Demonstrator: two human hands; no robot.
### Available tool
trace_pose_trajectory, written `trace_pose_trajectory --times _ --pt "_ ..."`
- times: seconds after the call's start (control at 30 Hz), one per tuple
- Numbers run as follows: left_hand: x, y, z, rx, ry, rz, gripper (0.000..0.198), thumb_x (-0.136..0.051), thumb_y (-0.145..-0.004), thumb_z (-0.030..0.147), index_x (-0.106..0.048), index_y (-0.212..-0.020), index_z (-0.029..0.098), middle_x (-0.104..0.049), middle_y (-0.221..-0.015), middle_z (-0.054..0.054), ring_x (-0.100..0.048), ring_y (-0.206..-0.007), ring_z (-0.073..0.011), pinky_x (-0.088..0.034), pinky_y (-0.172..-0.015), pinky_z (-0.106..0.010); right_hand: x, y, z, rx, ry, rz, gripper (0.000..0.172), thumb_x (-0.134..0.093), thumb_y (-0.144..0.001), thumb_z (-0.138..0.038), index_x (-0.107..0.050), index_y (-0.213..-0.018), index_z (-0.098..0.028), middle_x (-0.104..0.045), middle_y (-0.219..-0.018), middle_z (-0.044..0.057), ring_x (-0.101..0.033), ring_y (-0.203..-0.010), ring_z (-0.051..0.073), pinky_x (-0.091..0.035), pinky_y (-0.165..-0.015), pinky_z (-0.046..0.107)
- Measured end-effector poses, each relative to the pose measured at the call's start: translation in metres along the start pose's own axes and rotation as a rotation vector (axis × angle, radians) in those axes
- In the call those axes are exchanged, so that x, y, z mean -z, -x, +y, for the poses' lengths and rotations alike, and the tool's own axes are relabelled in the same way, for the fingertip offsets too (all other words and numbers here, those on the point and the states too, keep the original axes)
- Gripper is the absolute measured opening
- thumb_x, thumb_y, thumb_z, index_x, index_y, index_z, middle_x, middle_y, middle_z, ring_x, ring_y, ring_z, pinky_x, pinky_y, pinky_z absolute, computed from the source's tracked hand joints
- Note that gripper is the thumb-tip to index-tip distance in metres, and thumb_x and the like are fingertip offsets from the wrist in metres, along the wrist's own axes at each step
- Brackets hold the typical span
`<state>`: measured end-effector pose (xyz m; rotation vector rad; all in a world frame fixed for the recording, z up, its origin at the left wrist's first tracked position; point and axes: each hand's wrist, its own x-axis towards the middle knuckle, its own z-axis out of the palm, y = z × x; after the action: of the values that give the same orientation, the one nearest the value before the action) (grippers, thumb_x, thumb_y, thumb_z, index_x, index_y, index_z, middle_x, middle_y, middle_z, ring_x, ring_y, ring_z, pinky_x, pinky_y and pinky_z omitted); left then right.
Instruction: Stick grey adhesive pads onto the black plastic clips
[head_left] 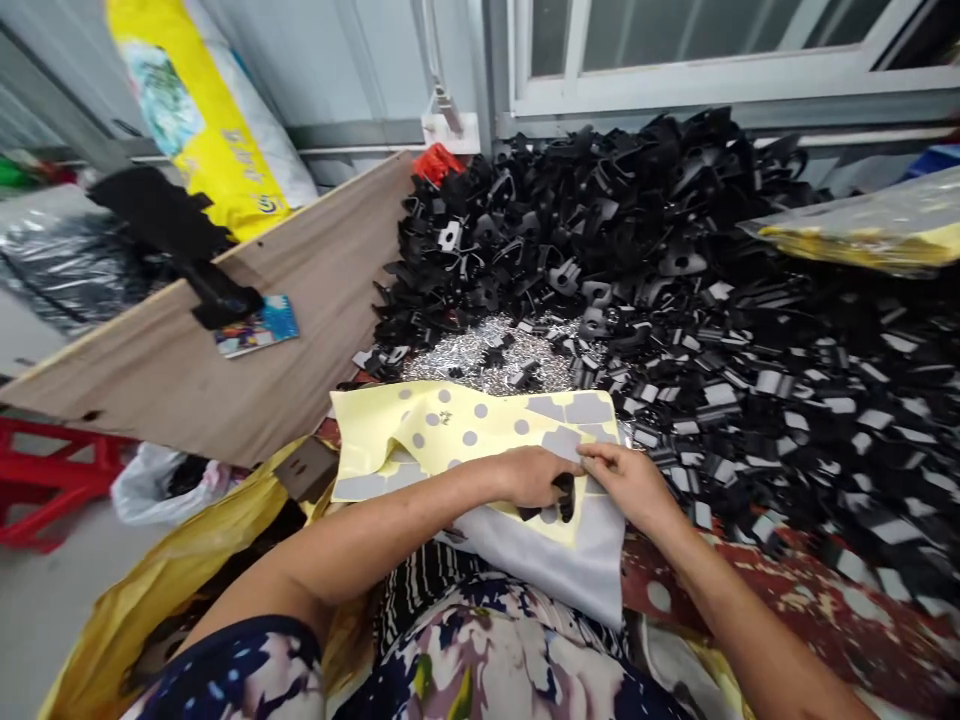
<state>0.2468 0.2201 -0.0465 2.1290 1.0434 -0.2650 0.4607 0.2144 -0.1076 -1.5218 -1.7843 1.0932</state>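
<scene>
My left hand (534,476) grips a small black plastic part (564,495) over a yellow backing sheet (450,425) dotted with grey adhesive pads. Fingers of my right hand (628,482) pinch at a grey pad (581,445) on the sheet's near right edge, right beside the black part. The sheet lies across my lap, half peeled, with a grey layer (562,565) hanging under it.
A big heap of black plastic parts (675,270) fills the table ahead and to the right, with a patch of small silver metal pieces (487,355) just beyond the sheet. A wooden board (247,300), a yellow sack (202,110) and a red stool (52,470) are at left.
</scene>
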Motion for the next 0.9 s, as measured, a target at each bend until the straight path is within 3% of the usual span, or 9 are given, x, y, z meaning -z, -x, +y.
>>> trace_pose_trajectory --times 0.1,0.17,0.23,0.3,0.37,0.43,0.57,0.7,0.9 --pt "0.001 -0.001 0.000 -0.002 -0.006 -0.003 0.060 -0.057 -0.091 0.024 -0.061 -0.151 0.027 -0.077 -0.121 -0.012 -0.073 -0.104 -0.0295 -0.056 -0.089 -0.038 0.014 -0.003 -0.035 -0.201 -0.387 -0.310 0.045 -0.073 -0.087 -0.060 -0.079 -0.099 -0.017 -0.051 -0.063 -0.004 -0.035 -0.050 0.010 -0.028 -0.052 0.026" --pt "0.000 -0.001 -0.002 -0.007 0.006 0.004 0.055 -0.057 -0.091 0.025 -0.065 -0.145 0.024 -0.077 -0.118 -0.013 -0.073 -0.101 -0.0296 -0.057 -0.088 -0.039 0.022 0.001 -0.069 -0.215 -0.590 -0.386 0.051 -0.076 -0.085 -0.062 -0.078 -0.109 -0.017 -0.045 -0.062 -0.007 -0.025 -0.048 0.007 -0.021 -0.049 0.025" --pt "-0.001 0.000 -0.007 -0.022 0.047 0.021 0.054 -0.060 -0.088 0.026 -0.067 -0.141 0.023 -0.076 -0.116 -0.013 -0.072 -0.102 -0.0302 -0.057 -0.090 -0.042 0.026 0.006 -0.100 -0.094 -0.679 -0.340 0.047 -0.077 -0.087 -0.055 -0.076 -0.117 -0.019 -0.051 -0.070 -0.004 -0.037 -0.054 0.009 -0.032 -0.053 0.024" --pt "-0.004 0.003 -0.014 -0.047 0.184 0.060 0.060 -0.065 -0.081 0.022 -0.064 -0.142 0.023 -0.074 -0.116 -0.012 -0.071 -0.103 -0.0298 -0.058 -0.093 -0.044 0.026 0.009 -0.117 0.117 -0.595 -0.167 0.037 -0.079 -0.085 -0.047 -0.077 -0.112 -0.022 -0.063 -0.086 0.001 -0.056 -0.074 0.015 -0.047 -0.070 0.027" --pt "-0.008 0.010 -0.023 -0.049 0.495 0.135 0.066 -0.066 -0.079 0.020 -0.059 -0.144 0.023 -0.072 -0.113 -0.011 -0.071 -0.094 -0.0266 -0.061 -0.083 -0.042 0.025 0.010 -0.119 0.275 -0.405 0.076 0.023 -0.079 -0.083 -0.040 -0.075 -0.098 -0.023 -0.068 -0.096 0.003 -0.062 -0.091 0.019 -0.050 -0.083 0.031" --pt "-0.012 0.021 -0.030 -0.021 0.899 0.277 0.063 -0.066 -0.081 0.023 -0.055 -0.143 0.026 -0.069 -0.106 -0.009 -0.070 -0.078 -0.0217 -0.060 -0.065 -0.035 0.024 0.012 -0.108 0.317 -0.237 0.255 0.013 -0.076 -0.084 -0.035 -0.071 -0.086 -0.023 -0.069 -0.088 0.002 -0.062 -0.087 0.020 -0.051 -0.082 0.032" --pt "-0.015 0.046 -0.032 -0.085 1.474 0.593 0.064 -0.082 -0.079 0.031 -0.054 -0.136 0.030 -0.066 -0.108 -0.006 -0.066 -0.080 -0.0182 -0.057 -0.061 -0.028 0.019 0.023 -0.081 0.254 -0.132 0.244 0.012 -0.070 -0.087 -0.034 -0.074 -0.085 -0.023 -0.071 -0.081 0.002 -0.062 -0.078 0.021 -0.051 -0.075 0.034" --pt "-0.018 0.056 -0.018 -0.208 1.772 0.583 0.059 -0.082 -0.085 0.050 -0.058 -0.134 0.030 -0.069 -0.111 -0.008 -0.065 -0.088 -0.0198 -0.058 -0.071 -0.030 0.002 0.030 -0.074 0.252 -0.094 0.215 0.011 -0.073 -0.086 -0.033 -0.078 -0.083 -0.024 -0.075 -0.083 0.003 -0.065 -0.079 0.022 -0.051 -0.079 0.036" --pt "-0.026 0.047 -0.004 -0.255 1.832 0.560 0.054 -0.074 -0.090 0.059 -0.061 -0.133 0.029 -0.066 -0.113 -0.009 -0.068 -0.095 -0.0252 -0.062 -0.075 -0.039 -0.022 0.023 -0.077 0.221 -0.158 0.245 0.012 -0.071 -0.085 -0.033 -0.077 -0.080 -0.023 -0.075 -0.081 0.002 -0.065 -0.077 0.021 -0.050 -0.079 0.035"
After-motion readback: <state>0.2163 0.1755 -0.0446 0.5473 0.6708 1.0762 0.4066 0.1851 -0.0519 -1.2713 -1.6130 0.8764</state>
